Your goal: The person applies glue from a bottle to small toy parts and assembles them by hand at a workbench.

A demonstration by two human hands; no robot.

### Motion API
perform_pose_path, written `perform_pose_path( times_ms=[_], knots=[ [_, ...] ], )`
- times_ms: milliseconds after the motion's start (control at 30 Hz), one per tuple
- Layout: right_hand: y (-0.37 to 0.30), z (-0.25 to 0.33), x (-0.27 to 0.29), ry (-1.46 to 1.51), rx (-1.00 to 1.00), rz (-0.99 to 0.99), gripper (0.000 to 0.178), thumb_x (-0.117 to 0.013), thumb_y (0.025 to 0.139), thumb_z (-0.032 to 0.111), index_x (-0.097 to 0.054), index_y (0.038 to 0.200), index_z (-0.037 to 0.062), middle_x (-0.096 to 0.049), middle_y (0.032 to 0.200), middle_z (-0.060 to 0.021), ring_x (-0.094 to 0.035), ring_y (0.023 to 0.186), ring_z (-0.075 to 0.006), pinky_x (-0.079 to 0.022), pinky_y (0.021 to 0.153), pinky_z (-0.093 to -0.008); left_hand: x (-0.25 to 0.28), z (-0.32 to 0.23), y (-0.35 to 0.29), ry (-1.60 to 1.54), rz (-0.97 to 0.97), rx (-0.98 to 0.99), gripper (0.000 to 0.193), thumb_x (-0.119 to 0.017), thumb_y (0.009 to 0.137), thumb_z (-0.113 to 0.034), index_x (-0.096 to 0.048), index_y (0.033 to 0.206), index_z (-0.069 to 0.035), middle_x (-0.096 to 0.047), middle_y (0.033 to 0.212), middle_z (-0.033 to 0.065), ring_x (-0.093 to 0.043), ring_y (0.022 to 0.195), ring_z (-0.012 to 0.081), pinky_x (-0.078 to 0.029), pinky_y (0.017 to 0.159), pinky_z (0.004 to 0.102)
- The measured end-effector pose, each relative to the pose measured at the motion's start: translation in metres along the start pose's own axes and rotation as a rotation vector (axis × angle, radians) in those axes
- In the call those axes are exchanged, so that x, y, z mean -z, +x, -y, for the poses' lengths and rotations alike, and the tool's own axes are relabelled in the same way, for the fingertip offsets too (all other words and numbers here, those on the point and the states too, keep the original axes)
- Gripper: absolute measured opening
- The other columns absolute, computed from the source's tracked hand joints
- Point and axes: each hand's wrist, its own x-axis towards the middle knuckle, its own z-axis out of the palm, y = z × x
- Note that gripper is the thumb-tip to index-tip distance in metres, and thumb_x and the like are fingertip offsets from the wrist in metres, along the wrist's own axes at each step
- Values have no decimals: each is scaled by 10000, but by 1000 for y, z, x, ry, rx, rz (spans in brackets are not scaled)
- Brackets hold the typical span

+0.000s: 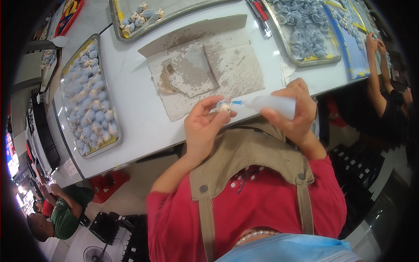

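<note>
Between the thumb and fingers of my left hand [204, 124] is a small figurine [224, 106] with a cream face and a pale blue-grey top. My right hand [297, 111] grips a white squeeze bottle [275, 105], tipped sideways. Its thin blue nozzle [237, 102] points left and ends right beside the figurine; whether it touches cannot be made out. Both hands are above the table's near edge. Just beyond them lies a spattered cardboard sheet [238, 65] with a smaller stained piece [192, 72] on top.
A metal tray [118, 118] of similar blue-and-cream pieces stands at left. Another tray [114, 13] at the back holds several figurines. Back right, a tray [301, 63] carries grey-blue petal-like parts, beside pens [261, 19]. Other people [375, 96] work at right and lower left.
</note>
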Motion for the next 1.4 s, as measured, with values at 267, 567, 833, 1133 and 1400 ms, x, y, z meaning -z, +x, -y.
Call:
perform_pose_path(
  times_ms=[267, 567, 833, 1133, 1400],
  knots=[
    [-4, -15, -9, 204, -166, -86, 263, -743, 692, 99, -575, 874, 13, -536, 712, -85, -518, 646, -199, -416, 551, -261, 3, 0, 1, -49, 1, -14, 341, -610, 817, -32, -486, 1134, 1, -572, 1091, 146, -602, 884, 186, -481, 723, 232],
    [24, -74, -48, 26, -225, -95, 164, -615, 810, 188, -594, 882, 42, -590, 822, -102, -541, 819, -250, -403, 762, -340, 8, -4, 7, -41, 157, -234, 345, -535, 813, 100, -462, 1132, -7, -507, 1194, 143, -588, 975, 194, -460, 781, 238],
    [105, -157, 27, -688, 240, -61, 160, -633, 709, 33, -621, 854, 100, -617, 902, -24, -539, 893, -245, -402, 771, -355, 0, -1, 10, -24, 105, -145, 353, -570, 793, 71, -469, 1123, -5, -527, 1157, 174, -591, 930, 220, -481, 789, 271],
    [120, -155, 31, -533, 206, 92, 226, -556, 795, 16, -605, 996, 106, -598, 952, -40, -548, 887, -215, -434, 752, -318, -14, -1, 6, -4, 88, -62, 344, -566, 803, 64, -477, 1130, 3, -541, 1138, 156, -591, 914, 197, -480, 772, 260],
    [47, -51, 12, 176, -208, 391, 288, -628, 744, -43, -607, 1016, 47, -588, 905, -66, -581, 762, -150, -469, 660, -252, -13, 6, 13, -6, 139, -106, 435, -555, 828, 51, -415, 1238, 12, -514, 1168, 94, -545, 998, 168, -432, 865, 268]
  ],
)
